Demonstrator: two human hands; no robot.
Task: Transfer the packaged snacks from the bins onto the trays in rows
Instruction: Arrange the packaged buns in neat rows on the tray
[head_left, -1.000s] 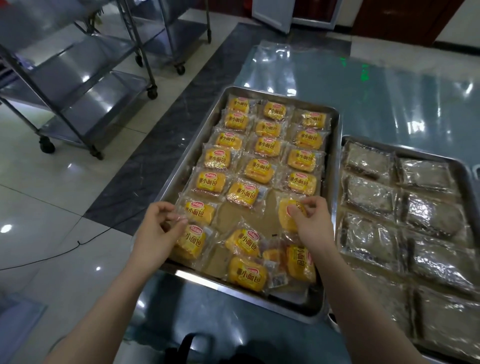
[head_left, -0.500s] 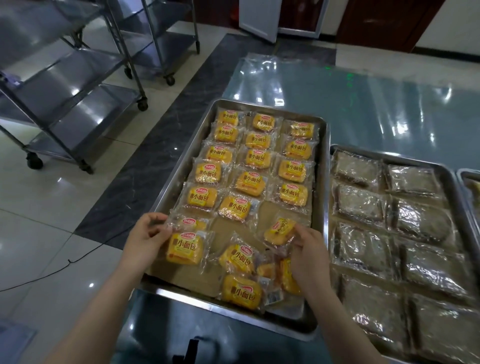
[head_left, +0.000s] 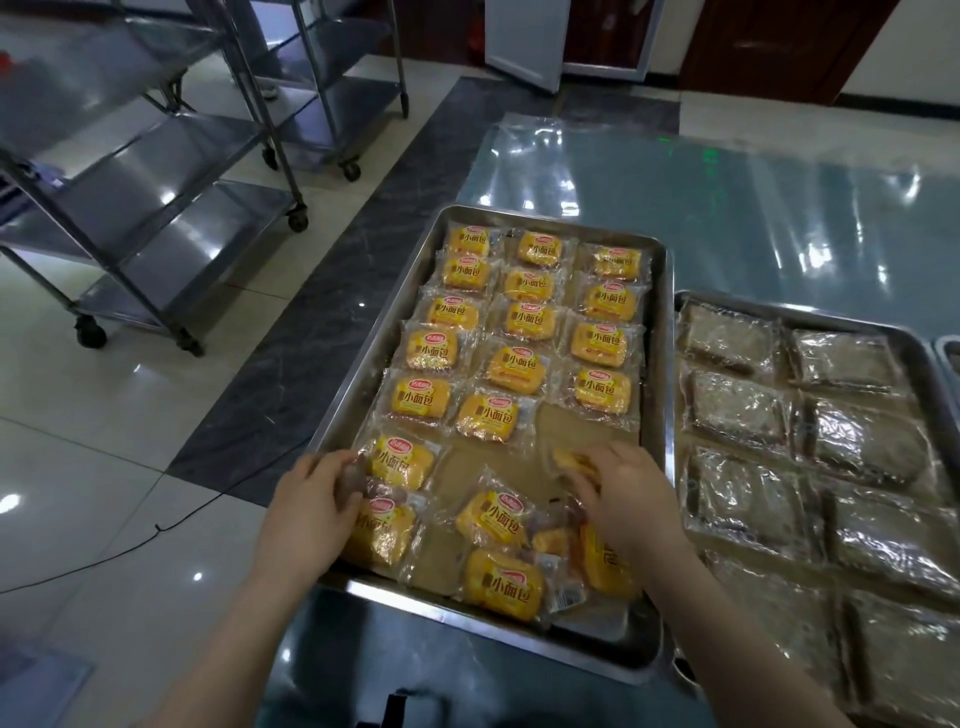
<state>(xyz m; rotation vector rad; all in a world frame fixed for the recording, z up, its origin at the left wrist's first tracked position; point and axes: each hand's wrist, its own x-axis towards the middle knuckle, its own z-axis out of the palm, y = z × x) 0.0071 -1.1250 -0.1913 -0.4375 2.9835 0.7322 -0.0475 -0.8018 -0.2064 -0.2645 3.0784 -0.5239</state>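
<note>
Left hand (head_left: 311, 514) pinches the wrapper edge of a yellow bread packet (head_left: 382, 538) at the near-left corner of the steel tray (head_left: 374, 358). Right hand (head_left: 631, 501) has its fingers curled round another packet (head_left: 569, 461), over the bare gap in the right column. A few loose packets (head_left: 504, 584) lie jumbled by the near rim.

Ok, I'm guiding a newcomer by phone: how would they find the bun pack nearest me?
Take the left tray, the one with yellow packs. Past its neat rows, a loose heap sits at the near end. The pack is the one closest to the front rim, label fully showing.
</note>
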